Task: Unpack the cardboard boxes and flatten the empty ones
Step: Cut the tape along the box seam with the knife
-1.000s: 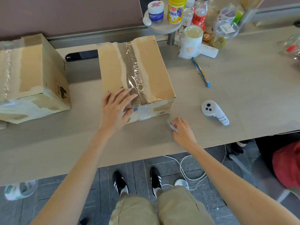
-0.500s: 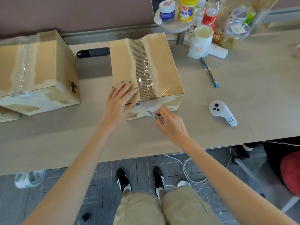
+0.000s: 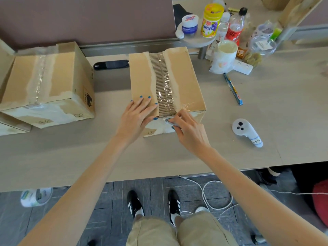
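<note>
silvery tool (image 3: pixel 170 122): pinched in the right hand (image 3: pixel 190 133); fingers cover most of it, so its kind is unclear.
left cardboard box (image 3: pixel 44 82): its far side runs off the left edge.
black device (image 3: pixel 111 64): right end hidden behind the taped cardboard box (image 3: pixel 179 80).
yellow jar (image 3: pixel 210 22): label print too small to read.
red object (image 3: pixel 320 201): cut off by the right edge; cannot tell what it is.
</note>
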A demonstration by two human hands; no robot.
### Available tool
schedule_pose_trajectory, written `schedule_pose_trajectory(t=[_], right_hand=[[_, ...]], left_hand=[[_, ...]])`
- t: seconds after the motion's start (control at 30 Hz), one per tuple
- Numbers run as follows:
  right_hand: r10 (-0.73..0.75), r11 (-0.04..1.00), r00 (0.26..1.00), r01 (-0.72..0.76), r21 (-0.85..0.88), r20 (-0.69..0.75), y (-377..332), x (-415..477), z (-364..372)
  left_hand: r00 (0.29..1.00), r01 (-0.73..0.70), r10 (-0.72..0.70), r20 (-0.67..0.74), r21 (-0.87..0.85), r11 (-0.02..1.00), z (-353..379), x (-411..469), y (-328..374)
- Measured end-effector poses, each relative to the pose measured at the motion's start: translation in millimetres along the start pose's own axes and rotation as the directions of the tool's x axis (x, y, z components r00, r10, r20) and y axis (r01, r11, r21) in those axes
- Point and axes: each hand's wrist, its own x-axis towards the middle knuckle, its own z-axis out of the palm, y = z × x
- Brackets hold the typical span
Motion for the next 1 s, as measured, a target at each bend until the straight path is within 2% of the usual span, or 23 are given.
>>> schedule_pose_trajectory(t=[0.3, 0.53, 0.83, 1.0], right_hand=[[0.037, 0.985, 0.998, -0.045, -0.167, -0.046, -6.7, -0.7, 8.3], [0.090, 0.983, 0.995, -0.097, -0.153, -0.052, -12.7, -1.1, 6.4], [0.177, 0.960, 0.984, -0.175, -0.218, -0.011, -4.6, 1.3, -5.5], [0.144, 0.946, 0.990, -0.141, -0.292, -0.010, -2.5, -4.4, -15.2]], left_hand=[[0.997, -0.010, 0.012, -0.078, 0.023, 1.000, 4.3, -3.4, 4.7], [0.992, -0.019, 0.028, -0.127, 0.072, 0.997, 11.0, -4.4, 2.8], [0.972, -0.024, 0.044, -0.231, 0.086, 0.996, 16.1, -5.4, 2.0], [0.977, -0.032, 0.044, -0.207, 0.061, 0.998, 15.9, -6.3, -1.7]])
